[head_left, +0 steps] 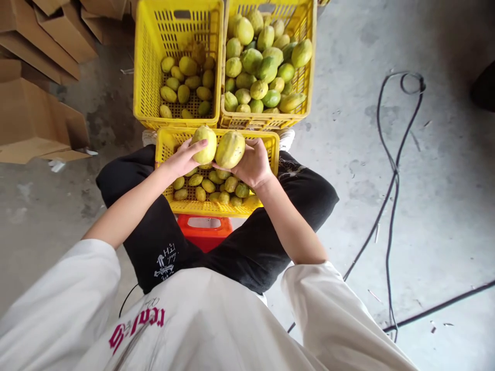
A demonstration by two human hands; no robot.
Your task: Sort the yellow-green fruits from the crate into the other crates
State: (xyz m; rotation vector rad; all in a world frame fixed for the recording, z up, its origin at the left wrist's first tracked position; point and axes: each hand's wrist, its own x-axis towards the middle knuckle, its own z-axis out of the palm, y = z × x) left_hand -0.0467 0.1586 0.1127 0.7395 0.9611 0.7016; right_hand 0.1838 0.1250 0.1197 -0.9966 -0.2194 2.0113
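Observation:
My left hand (184, 158) is wrapped around a yellow-green papaya (204, 144), its thumb lying across the front. Beside it, my right hand (252, 164) grips a second, slightly ridged papaya (231, 150) from the right and below. The two fruits are side by side, very close together. Both are held over the near yellow crate (216, 208), which has several smaller yellow-green fruits (209, 185) on its bottom. Part of that crate's inside is hidden behind my hands and the held fruits.
Beyond it stand a left yellow crate (141, 67), partly filled, and a right yellow crate (311, 77), heaped with green and yellow papayas (266, 68). Cardboard boxes (38, 111) lie at left. A red plastic stool (204, 234) shows between my legs. Black cable (396, 167) loops over the floor.

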